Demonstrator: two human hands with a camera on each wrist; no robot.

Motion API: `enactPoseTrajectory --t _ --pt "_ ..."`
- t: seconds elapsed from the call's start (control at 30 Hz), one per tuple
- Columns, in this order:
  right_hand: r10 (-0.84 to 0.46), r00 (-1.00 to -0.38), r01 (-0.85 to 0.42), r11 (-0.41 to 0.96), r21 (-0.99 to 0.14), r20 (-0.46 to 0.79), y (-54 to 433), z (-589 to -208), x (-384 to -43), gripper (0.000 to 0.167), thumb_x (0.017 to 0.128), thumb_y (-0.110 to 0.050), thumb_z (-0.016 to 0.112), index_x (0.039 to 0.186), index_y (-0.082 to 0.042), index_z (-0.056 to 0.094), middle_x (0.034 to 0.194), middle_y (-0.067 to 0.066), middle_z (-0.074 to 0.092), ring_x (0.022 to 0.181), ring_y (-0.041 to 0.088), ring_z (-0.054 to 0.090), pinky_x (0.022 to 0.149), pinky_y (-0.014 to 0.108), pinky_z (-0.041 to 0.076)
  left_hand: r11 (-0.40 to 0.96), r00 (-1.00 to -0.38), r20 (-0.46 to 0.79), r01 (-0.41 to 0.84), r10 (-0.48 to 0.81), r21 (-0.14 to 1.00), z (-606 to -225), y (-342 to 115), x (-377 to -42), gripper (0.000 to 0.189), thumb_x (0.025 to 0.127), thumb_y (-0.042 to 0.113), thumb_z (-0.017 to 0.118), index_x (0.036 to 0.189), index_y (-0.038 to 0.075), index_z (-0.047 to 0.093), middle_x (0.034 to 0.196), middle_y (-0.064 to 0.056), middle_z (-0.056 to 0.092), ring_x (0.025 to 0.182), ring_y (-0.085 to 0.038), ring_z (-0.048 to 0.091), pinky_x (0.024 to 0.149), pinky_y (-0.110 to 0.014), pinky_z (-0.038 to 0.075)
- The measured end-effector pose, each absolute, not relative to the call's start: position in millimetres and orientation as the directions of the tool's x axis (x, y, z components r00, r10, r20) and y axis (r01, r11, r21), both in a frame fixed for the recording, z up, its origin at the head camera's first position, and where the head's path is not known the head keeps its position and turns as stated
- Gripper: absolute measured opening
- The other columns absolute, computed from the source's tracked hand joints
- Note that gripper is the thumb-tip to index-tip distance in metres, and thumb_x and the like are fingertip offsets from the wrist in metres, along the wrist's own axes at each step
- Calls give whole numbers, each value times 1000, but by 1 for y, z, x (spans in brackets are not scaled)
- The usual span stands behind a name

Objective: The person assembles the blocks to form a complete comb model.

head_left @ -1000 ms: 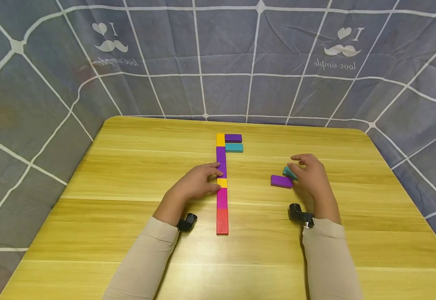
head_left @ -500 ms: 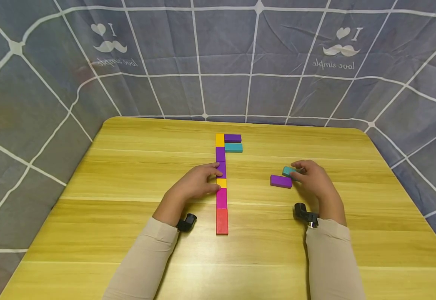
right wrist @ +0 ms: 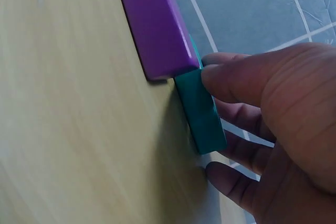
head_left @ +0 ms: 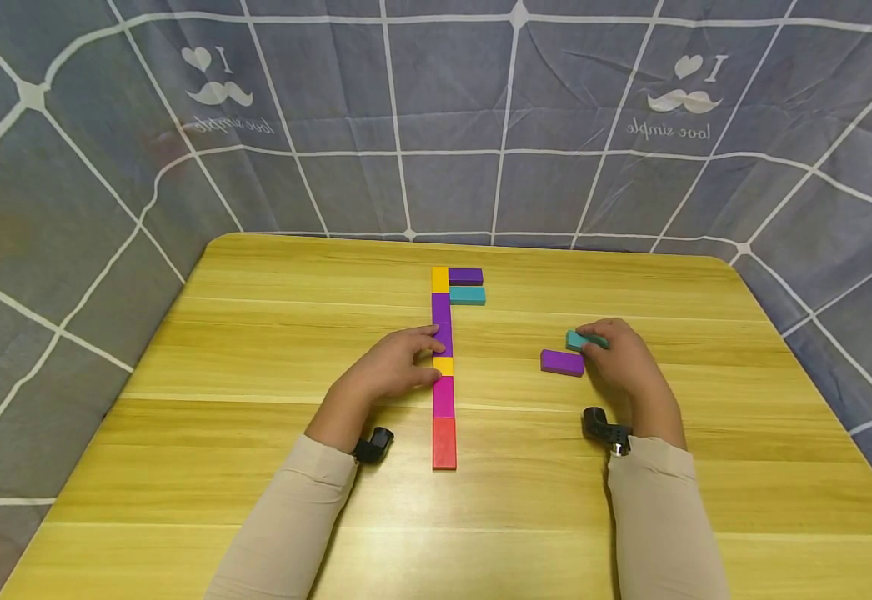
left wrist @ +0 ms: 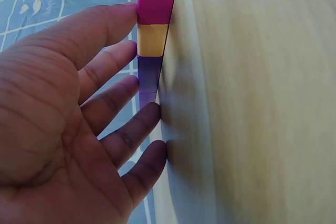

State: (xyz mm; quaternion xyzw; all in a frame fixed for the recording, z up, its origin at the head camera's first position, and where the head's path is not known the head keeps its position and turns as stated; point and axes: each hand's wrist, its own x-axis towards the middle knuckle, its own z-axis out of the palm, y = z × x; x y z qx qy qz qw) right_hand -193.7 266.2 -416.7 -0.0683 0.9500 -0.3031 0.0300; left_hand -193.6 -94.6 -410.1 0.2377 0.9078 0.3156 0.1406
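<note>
Column at frame centre, top to bottom: yellow-orange block (head_left: 439, 280), purple block (head_left: 441, 307), another purple block (head_left: 445, 337), small yellow-orange block (head_left: 443, 367), magenta block (head_left: 443, 397), red block (head_left: 444, 443). Right of column top: dark purple bar (head_left: 465, 276), teal bar (head_left: 468, 296). Right of centre: bright purple bar (head_left: 561, 363), second teal bar (head_left: 574, 340). Counter (head_left: 256, 517): yellow wood grain. Cloth (head_left: 451, 92) across top: grey-blue, white grid, white hearts, moustaches, lettering. Sleeves (head_left: 286, 508) at bottom: plain beige. Wrist cameras (head_left: 374, 446): black.

Perhaps a curtained booth: grey printed cloth (head_left: 451, 83) hangs around a wood-grain table (head_left: 511, 508).
</note>
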Motion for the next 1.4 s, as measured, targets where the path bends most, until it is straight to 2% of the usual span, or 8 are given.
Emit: enactPoseTrajectory --t 0.27,0.47,0.87,1.23,1.4 --pt "-72 -997 -47 799 -600 -19 264 -416 -196 35 100 -10 54 130 9 58 137 35 40 126 51 40 104 64 35 691 -849 -109 339 517 639 -408 -94 -194 42 89 16 70 130 6 65 155 -7 41 142 -30 37 115 -41 32" --pt "-28 -999 0 795 -606 -38 265 -416 -197 36 99 -13 55 128 8 58 135 34 43 112 46 49 96 60 43 692 -850 -114 332 514 641 -406 -93 -195 42 90 16 70 130 6 65 155 -6 40 142 -30 37 115 -40 31" --pt "5 -999 -29 783 -621 52 252 -421 -201 31 97 -9 56 123 8 62 127 29 50 109 44 51 100 58 40 693 -849 -120 329 514 641 -405 -93 -195 42 90 16 70 130 5 65 155 -7 40 142 -31 37 116 -41 31" --pt "3 -998 -36 800 -599 63 240 -424 -200 27 98 -10 57 117 7 66 124 27 54 116 45 52 103 58 39 697 -847 -119 337 518 633 -408 -95 -194 42 90 16 70 130 6 65 155 -7 40 142 -31 37 115 -41 31" --pt "-17 -997 -60 800 -596 78 235 -426 -200 28 98 -10 57 117 6 68 123 25 55 114 44 53 101 58 41 691 -848 -113 336 518 640 -409 -96 -193 42 90 16 69 130 6 65 155 -6 40 142 -31 37 115 -42 31"
